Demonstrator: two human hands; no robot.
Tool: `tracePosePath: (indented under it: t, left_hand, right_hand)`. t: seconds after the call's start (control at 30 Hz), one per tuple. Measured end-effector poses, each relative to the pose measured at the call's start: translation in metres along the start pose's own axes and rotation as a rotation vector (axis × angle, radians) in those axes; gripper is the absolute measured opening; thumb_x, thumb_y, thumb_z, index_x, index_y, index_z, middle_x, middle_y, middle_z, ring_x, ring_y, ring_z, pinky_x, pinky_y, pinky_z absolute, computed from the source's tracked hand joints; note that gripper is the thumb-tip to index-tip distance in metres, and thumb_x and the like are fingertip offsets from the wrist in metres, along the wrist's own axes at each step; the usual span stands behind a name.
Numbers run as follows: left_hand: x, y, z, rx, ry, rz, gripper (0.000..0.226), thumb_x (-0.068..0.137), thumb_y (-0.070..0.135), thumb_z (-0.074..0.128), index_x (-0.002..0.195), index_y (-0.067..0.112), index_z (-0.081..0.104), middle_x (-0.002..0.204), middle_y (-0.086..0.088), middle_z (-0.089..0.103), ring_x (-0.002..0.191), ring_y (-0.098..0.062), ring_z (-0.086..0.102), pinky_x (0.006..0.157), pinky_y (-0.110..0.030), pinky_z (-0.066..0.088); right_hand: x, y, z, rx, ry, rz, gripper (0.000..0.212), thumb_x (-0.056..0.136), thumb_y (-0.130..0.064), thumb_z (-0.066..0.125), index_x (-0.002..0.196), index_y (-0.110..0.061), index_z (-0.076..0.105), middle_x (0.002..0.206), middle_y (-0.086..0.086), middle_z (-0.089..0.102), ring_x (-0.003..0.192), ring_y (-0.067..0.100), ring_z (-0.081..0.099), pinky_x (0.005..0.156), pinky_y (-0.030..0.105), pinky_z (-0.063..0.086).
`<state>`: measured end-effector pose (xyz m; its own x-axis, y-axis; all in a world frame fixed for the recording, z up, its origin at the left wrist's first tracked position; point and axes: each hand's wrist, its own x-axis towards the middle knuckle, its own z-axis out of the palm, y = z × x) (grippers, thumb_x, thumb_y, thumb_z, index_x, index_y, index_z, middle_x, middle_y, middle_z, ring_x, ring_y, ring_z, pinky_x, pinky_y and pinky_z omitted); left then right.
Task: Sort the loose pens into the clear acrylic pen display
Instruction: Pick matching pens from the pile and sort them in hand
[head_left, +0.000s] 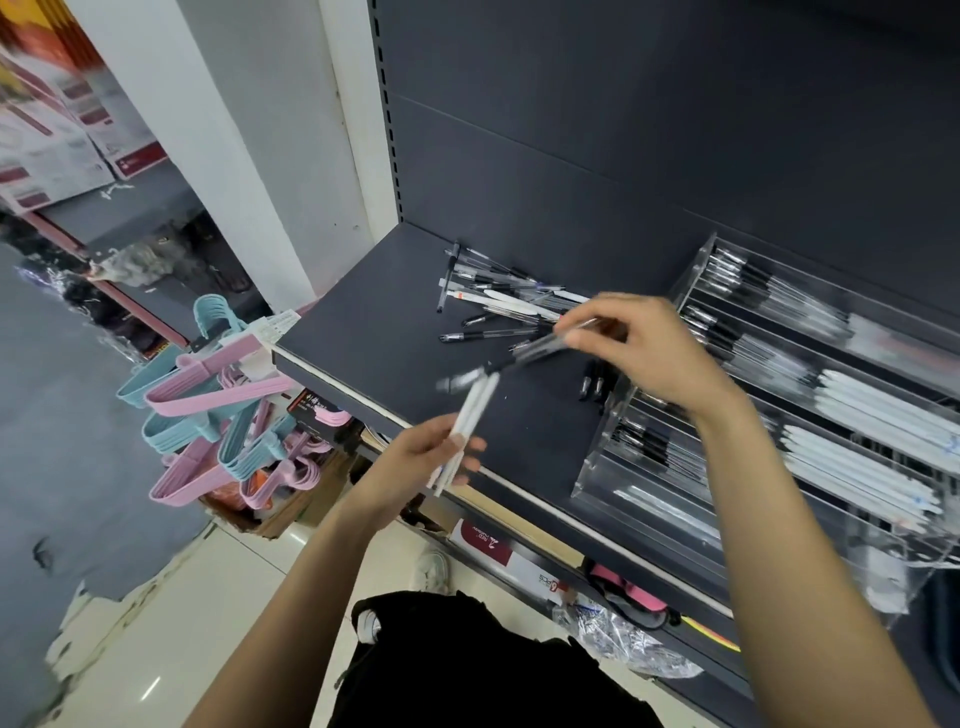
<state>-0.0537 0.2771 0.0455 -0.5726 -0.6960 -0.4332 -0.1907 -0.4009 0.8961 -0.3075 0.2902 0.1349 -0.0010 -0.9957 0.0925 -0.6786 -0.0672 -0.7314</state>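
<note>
While both hands grasp pens, the sorting is mid-way.
Left hand holds white pens, right hand pinches clear pens; a loose pinch could drop them off the shelf.

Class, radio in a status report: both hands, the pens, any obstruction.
Left hand grips white pens. Right hand pinches clear pens. Loose pile remains on shelf. Display unobstructed.

Glossy clear acrylic display on matt dark shelf.

White pens in the left hand, dark grey shelf beyond it, pink and blue hangers to its left.
</note>
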Motion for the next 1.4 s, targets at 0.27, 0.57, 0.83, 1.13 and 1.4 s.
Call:
tracePosePath:
  t: [0.27, 0.57, 0.83, 1.13, 1.4]
  left_hand:
    - [0.026, 0.026, 0.052, -0.686, 0.208, 0.165, 0.025, 0.1, 0.006, 0.04, 0.123, 0.008, 0.05, 0.118, -0.005, 0.065, 0.103, -0.022, 0.067, 0.088, -0.039, 0.056]
    - [0.043, 0.032, 0.065, -0.772, 0.123, 0.106, 0.009, 0.101, 0.005, 0.037, 0.104, 0.013, 0.04, 0.117, -0.01, 0.067, 0.109, -0.023, 0.064, 0.09, -0.035, 0.053]
    - [0.045, 0.012, 0.065, -0.507, 0.081, 0.008, 0.017, 0.099, 0.007, 0.044, 0.108, 0.004, 0.057, 0.098, -0.001, 0.071, 0.086, -0.01, 0.069, 0.07, -0.022, 0.055]
    - [0.048, 0.009, 0.076, -0.431, 0.029, -0.059, 0.018, 0.101, 0.01, 0.041, 0.106, 0.012, 0.058, 0.096, 0.0, 0.072, 0.092, -0.014, 0.07, 0.073, -0.021, 0.056]
    - [0.045, 0.002, 0.119, -0.555, 0.158, -0.048, 0.017, 0.101, 0.008, 0.041, 0.106, 0.01, 0.057, 0.097, -0.002, 0.071, 0.089, -0.015, 0.07, 0.072, -0.023, 0.055]
  right_hand:
    - [-0.039, -0.015, 0.084, 0.72, 0.607, 0.555, 0.01, 0.089, -0.016, 0.062, 0.094, -0.021, 0.068, 0.084, -0.004, 0.068, 0.071, 0.002, 0.06, 0.07, 0.017, 0.052]
    - [-0.053, -0.011, 0.125, 0.43, 0.658, 0.572, 0.009, 0.089, -0.018, 0.063, 0.094, -0.02, 0.07, 0.086, -0.017, 0.066, 0.079, -0.013, 0.058, 0.072, 0.003, 0.041]
    - [-0.078, -0.003, 0.128, 0.043, 0.582, 0.572, 0.004, 0.083, -0.02, 0.07, 0.086, -0.021, 0.072, 0.08, -0.007, 0.064, 0.078, 0.007, 0.056, 0.071, 0.02, 0.044]
    - [-0.17, 0.042, 0.054, -0.332, 0.806, 0.549, 0.012, 0.085, -0.012, 0.069, 0.096, -0.016, 0.073, 0.087, -0.002, 0.065, 0.08, 0.016, 0.057, 0.071, 0.024, 0.044]
    - [-0.171, 0.098, 0.012, -0.451, 0.544, 0.406, 0.01, 0.086, -0.014, 0.067, 0.093, -0.016, 0.074, 0.088, 0.0, 0.065, 0.069, 0.019, 0.062, 0.055, 0.025, 0.05]
